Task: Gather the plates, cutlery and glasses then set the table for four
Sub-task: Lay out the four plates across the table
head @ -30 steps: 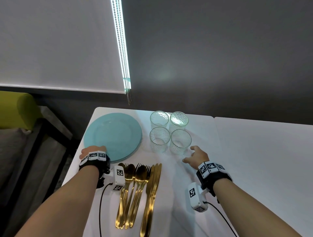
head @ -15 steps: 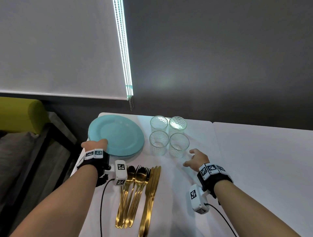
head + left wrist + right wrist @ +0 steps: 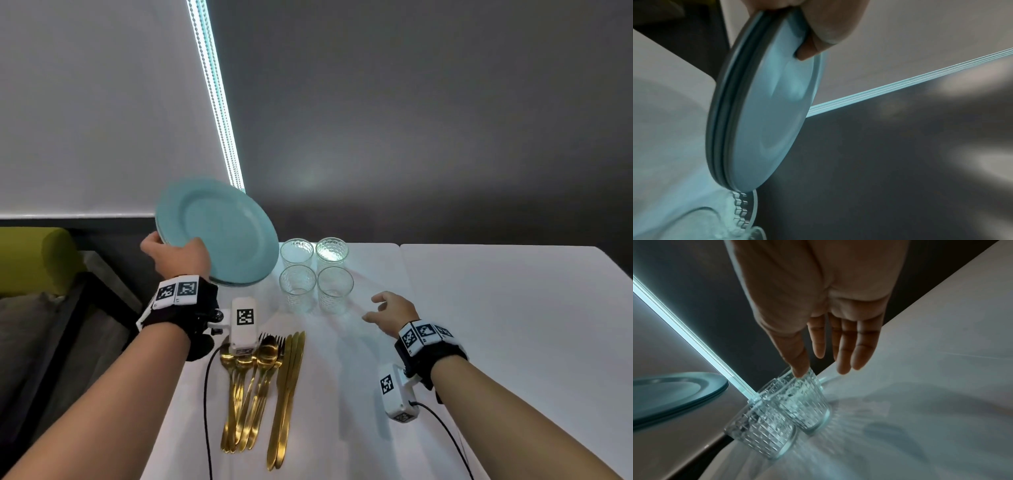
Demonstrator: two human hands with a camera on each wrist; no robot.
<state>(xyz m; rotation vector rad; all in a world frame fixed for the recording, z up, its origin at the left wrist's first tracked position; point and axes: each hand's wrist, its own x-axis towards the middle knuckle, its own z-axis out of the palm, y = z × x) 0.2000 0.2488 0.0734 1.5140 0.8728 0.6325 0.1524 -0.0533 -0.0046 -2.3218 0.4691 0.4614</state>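
A stack of teal plates [image 3: 226,233] is lifted off the white table [image 3: 496,308] and tilted, gripped at its near rim by my left hand [image 3: 174,255]. In the left wrist view the thumb lies on the top plate of the teal stack [image 3: 764,116] with the fingers hidden under it. Several clear patterned glasses [image 3: 317,274] stand in a cluster on the table. My right hand [image 3: 390,311] hovers just right of the glasses with relaxed fingers [image 3: 844,347], holding nothing. Gold cutlery [image 3: 263,387] lies in a bundle at the near edge.
A yellow-green armchair [image 3: 30,260] and a dark frame stand left of the table. A window blind with a bead chain [image 3: 219,102] hangs behind. A seam [image 3: 407,291] divides the table into two tops.
My left hand has lifted the plate stack off the table and tilted it upward. The right hand stayed beside the glasses.
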